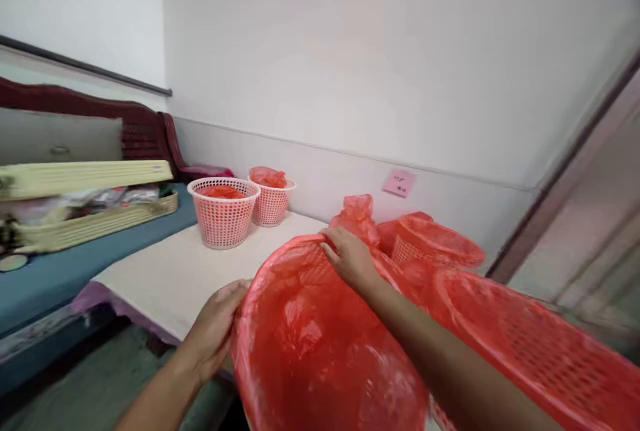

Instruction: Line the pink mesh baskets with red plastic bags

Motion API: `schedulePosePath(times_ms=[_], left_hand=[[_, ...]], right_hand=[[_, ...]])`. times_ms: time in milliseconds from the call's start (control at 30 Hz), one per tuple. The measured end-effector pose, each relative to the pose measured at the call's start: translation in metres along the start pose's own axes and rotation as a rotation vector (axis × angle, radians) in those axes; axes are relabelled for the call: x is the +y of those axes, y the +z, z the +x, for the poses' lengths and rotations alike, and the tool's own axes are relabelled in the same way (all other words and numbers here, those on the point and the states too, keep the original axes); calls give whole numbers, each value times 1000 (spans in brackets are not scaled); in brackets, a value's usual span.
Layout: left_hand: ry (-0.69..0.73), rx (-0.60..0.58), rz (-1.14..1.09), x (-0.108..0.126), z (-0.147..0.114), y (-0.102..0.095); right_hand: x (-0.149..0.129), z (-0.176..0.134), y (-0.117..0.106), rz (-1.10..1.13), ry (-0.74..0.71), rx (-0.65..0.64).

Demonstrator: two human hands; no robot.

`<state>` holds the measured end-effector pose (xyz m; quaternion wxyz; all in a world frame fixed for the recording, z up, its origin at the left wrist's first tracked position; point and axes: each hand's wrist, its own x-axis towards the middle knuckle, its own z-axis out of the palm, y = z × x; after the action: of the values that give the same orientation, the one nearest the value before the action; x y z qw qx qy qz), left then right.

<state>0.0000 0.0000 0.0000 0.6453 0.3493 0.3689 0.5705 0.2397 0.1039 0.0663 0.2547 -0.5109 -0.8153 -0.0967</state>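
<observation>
A wastebasket [320, 351] lined with a red plastic bag is tilted toward me, its wide mouth facing the camera. The bag is folded over the rim. On the basket's left outer side my left hand [220, 321] is closed, its fingertips hidden behind the wall. At the far rim my right hand [350, 257] is curled over the edge, gripping bag and rim together. My right forearm crosses over the mouth. Just beyond that hand stands a crumpled red plastic bag [358, 214].
More red-bagged baskets [545, 337] lie to the right, one against the wall [435, 237]. Two whitish perforated baskets [223, 221] [271, 204] holding red plastic stand on the white tabletop [165, 284]. A wooden bench [143, 127] with an open pale-yellow case [95, 224] is left. A pink note [399, 182] hangs on the wall.
</observation>
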Motion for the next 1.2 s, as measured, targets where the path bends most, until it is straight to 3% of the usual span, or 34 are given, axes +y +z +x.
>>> schedulePosePath(times_ms=[167, 333, 500, 667, 1000, 1200], left_hand=[[66, 73, 85, 19, 14, -3], [36, 14, 109, 37, 31, 11], [11, -18, 64, 37, 39, 28], [8, 46, 58, 28, 42, 26], [113, 195, 85, 14, 17, 3], [79, 135, 66, 16, 4, -1]], right_hand=[[-3, -1, -3, -21, 4, 2], [-7, 2, -3, 2, -20, -5], [-5, 5, -2, 25, -30, -23], [-1, 8, 2, 40, -39, -22], [4, 21, 12, 59, 35, -57], [17, 38, 19, 135, 73, -88]])
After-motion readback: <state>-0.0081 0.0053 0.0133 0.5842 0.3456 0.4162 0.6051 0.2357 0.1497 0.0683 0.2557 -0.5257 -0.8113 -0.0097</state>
